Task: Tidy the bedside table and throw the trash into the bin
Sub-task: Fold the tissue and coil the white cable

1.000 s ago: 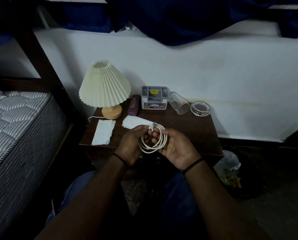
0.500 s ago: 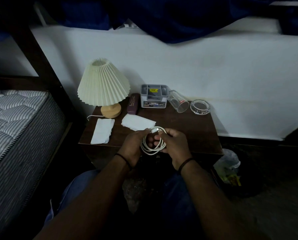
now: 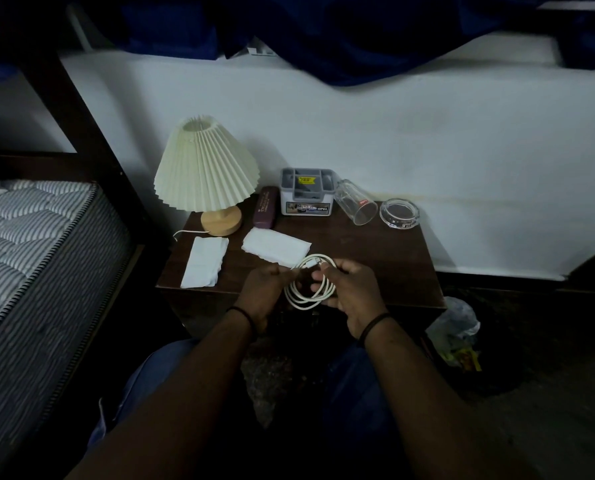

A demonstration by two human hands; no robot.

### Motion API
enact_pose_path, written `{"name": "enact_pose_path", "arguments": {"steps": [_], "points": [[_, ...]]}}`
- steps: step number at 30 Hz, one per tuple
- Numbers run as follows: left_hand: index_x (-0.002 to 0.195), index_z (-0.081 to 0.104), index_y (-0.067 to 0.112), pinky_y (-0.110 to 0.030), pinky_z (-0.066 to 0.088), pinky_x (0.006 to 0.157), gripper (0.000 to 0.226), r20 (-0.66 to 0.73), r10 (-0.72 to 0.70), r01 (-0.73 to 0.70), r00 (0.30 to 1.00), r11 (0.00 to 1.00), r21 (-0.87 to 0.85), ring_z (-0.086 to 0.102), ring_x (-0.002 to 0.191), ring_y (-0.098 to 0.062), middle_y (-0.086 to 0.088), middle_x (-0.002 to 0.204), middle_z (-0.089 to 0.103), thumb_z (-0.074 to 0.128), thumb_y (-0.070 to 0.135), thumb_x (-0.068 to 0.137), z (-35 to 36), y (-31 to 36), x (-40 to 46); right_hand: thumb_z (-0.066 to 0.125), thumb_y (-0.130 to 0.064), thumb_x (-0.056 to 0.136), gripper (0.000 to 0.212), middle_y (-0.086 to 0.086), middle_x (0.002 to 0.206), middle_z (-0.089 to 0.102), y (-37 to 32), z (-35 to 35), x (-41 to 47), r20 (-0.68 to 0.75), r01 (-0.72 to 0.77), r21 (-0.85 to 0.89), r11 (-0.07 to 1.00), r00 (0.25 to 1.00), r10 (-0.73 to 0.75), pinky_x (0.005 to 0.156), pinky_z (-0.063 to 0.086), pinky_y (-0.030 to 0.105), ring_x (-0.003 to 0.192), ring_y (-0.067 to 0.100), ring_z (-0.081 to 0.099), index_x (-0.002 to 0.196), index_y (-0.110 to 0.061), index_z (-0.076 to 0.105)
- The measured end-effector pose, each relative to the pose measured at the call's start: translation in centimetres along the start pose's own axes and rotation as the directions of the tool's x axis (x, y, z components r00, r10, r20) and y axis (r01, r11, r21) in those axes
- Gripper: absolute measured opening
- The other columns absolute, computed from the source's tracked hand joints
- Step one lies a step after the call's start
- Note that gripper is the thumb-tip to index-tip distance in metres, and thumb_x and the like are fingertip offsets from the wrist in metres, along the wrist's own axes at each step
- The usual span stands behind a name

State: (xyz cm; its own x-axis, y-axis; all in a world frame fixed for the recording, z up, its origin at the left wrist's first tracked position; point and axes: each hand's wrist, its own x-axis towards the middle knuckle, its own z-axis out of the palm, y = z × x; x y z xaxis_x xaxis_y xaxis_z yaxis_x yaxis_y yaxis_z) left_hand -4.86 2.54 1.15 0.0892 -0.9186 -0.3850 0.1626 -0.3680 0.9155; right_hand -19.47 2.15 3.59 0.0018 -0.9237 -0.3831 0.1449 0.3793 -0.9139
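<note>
Both hands hold a coiled white cable [image 3: 306,299] over the front edge of the dark wooden bedside table [image 3: 375,258]. My left hand [image 3: 263,292] pinches the coil's left side near its plug end. My right hand [image 3: 353,292] grips the right side, fingers curled through the loops. Two white tissues lie on the table: one [image 3: 204,261] at the front left, one [image 3: 275,245] just behind my hands. A bin with a plastic bag liner [image 3: 457,327] stands on the floor to the table's right.
A pleated cream lamp [image 3: 206,168] stands at the back left, beside a maroon case [image 3: 265,211]. A grey organiser box [image 3: 307,197], a glass lying on its side [image 3: 355,206] and a glass ashtray [image 3: 399,213] line the back. A striped mattress [image 3: 29,258] lies left.
The hands have turned the coil slightly and shifted a little forward over the table edge; the right hand's fingers now curl through the loops. The items on the table have not moved.
</note>
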Motion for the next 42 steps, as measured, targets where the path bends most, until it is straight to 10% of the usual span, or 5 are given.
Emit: {"name": "enact_pose_path", "arguments": {"steps": [11,42], "points": [[0.104,0.067,-0.001,-0.027,0.050,0.055,0.022,0.009,-0.072,0.073,0.997,0.990,-0.120,0.063,0.071,-0.020,-0.014,0.089,0.068,0.062,0.016,0.092,0.1,0.2,0.3,0.065,-0.010,0.090,0.019,0.013,0.086,0.068,0.1,-0.3,0.5,-0.029,-0.031,0.121,0.992,0.999,0.034,0.079,0.057,0.040,0.080,0.024,0.066,0.107,-0.001,0.064],[0.098,0.074,0.003,-0.033,0.057,0.067,0.022,0.017,-0.164,0.164,0.986,0.982,-0.089,0.068,0.083,-0.026,-0.015,0.099,0.073,0.073,0.019,0.083,-0.2,-0.8,6.3,0.062,-0.016,0.092,0.014,0.010,0.087,0.067,0.2,-1.4,5.2,0.032,-0.163,0.083,0.983,0.986,0.161,0.068,0.057,0.032,0.075,0.022,0.066,0.102,-0.007,0.063]]}}
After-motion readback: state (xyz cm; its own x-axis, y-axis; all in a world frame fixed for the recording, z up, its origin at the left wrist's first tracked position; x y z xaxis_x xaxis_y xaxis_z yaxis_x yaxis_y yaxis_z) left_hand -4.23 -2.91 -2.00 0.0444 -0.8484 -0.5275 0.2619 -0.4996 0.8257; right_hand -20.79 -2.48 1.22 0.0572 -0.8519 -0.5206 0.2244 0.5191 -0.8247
